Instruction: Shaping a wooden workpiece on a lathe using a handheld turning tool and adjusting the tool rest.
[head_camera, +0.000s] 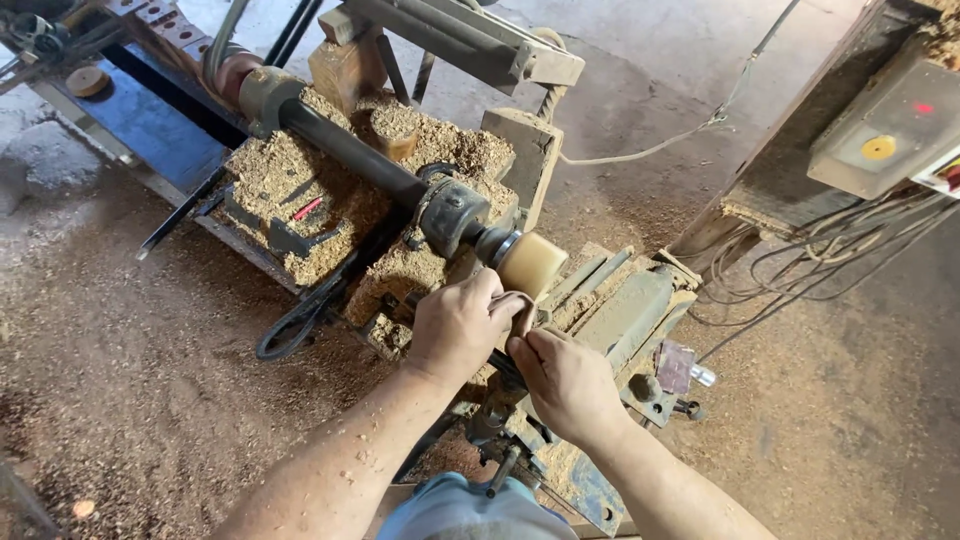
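Note:
A pale round wooden workpiece (533, 263) sits on the end of a dark lathe spindle (452, 212). My left hand (455, 325) and my right hand (567, 385) are side by side just below it. Both pinch a small strip of sandpaper (518, 306) that curls up against the underside of the workpiece. My right hand also lies over a dark tool rest or handle, mostly hidden beneath it. Sawdust specks cover both forearms.
The lathe bed (620, 310) is heaped with wood shavings (290, 190). A black belt (300, 320) hangs at its left. A grey control box with a yellow button (880, 148) and loose cables (800, 270) stand at right. Sawdust covers the floor (130, 340).

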